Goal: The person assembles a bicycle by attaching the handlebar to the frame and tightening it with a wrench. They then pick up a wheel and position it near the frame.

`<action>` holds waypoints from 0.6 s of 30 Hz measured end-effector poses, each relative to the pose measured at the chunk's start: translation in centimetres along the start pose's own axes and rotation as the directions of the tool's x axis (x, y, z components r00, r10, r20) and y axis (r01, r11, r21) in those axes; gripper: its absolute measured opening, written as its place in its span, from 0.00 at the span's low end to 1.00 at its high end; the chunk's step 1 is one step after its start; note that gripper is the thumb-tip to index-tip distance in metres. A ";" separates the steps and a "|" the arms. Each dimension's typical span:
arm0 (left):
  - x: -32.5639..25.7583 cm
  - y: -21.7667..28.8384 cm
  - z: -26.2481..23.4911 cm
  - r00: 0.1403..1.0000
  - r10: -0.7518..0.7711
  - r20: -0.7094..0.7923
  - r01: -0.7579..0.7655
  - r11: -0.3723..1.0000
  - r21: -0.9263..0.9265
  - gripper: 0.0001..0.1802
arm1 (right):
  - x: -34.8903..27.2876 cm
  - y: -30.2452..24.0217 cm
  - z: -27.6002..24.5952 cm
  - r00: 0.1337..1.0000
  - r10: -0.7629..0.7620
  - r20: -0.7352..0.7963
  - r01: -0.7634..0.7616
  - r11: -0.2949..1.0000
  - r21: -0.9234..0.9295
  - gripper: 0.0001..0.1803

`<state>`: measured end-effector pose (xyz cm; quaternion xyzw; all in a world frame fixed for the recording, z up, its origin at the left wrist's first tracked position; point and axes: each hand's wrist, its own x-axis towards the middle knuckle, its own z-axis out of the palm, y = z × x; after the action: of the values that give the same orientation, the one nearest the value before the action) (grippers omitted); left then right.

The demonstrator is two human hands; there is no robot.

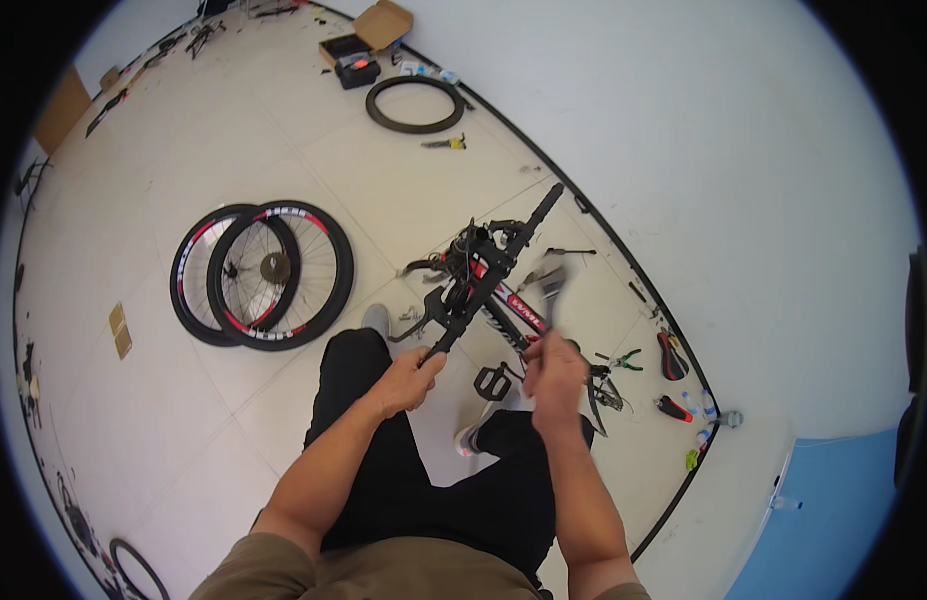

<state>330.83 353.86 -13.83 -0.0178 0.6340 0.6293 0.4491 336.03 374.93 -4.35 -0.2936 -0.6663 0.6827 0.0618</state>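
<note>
Beyond the handlebar [492, 277], we list 1 open carton [384, 24], contents unclear; left hand [407, 380] clamped on handlebar's near end, right hand [557, 374] gripping 1 blurred tool [552, 286].

A bicycle frame [524, 312] (black, partly red) bears a diagonal black handlebar [496, 273] near a blurred tool [553, 288].

Pale tiled floor [203, 430]; white wall [723, 190] at right, dark skirting [535, 148] along base; blue surface [823, 520] lower right.

The tool [551, 290] in the right hand [556, 375] was blurry at three o'clock, and the top wheel [274, 267] hid some of the bottom wheel [179, 285] at nine o'clock.
</note>
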 end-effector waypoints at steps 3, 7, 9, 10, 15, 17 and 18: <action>0.3 -0.9 -0.6 0.997 0.030 -0.075 -0.022 0.993 0.114 0.23 | -1.2 -5.8 0.9 0.705 -0.700 -0.110 0.708 0.686 0.167 0.25; -0.2 0.6 0.0 0.998 0.023 -0.057 -0.015 0.992 0.125 0.22 | 1.2 -0.3 -0.8 0.581 -0.814 0.000 0.809 0.578 0.105 0.15; 0.2 1.1 1.8 0.999 0.048 -0.013 -0.046 0.987 0.152 0.21 | 7.3 10.6 -4.3 0.827 -0.424 0.369 0.560 0.569 -0.602 0.16; 0.0 0.2 0.8 0.998 0.052 -0.045 -0.045 0.987 0.155 0.21 | 5.7 9.0 -1.2 0.960 0.256 0.111 -0.221 0.939 -0.262 0.23; -0.1 -0.3 0.1 1.000 0.023 -0.017 -0.021 0.994 0.109 0.19 | 3.5 4.5 -1.0 0.987 0.159 -0.024 -0.161 0.983 -0.086 0.27; -0.4 -0.9 0.1 0.998 0.038 -0.043 -0.033 0.991 0.127 0.20 | 2.0 1.1 -0.5 0.983 -0.185 -0.004 0.184 0.978 0.100 0.27; -0.5 -1.0 -0.1 0.998 0.033 -0.044 -0.027 0.992 0.121 0.20 | 1.1 -1.2 -0.1 0.911 -0.412 -0.019 0.409 0.895 0.179 0.25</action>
<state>331.70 353.32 -14.31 0.0044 0.6813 0.5959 0.4251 334.80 375.69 -3.59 -0.1330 -0.6497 0.7141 0.2240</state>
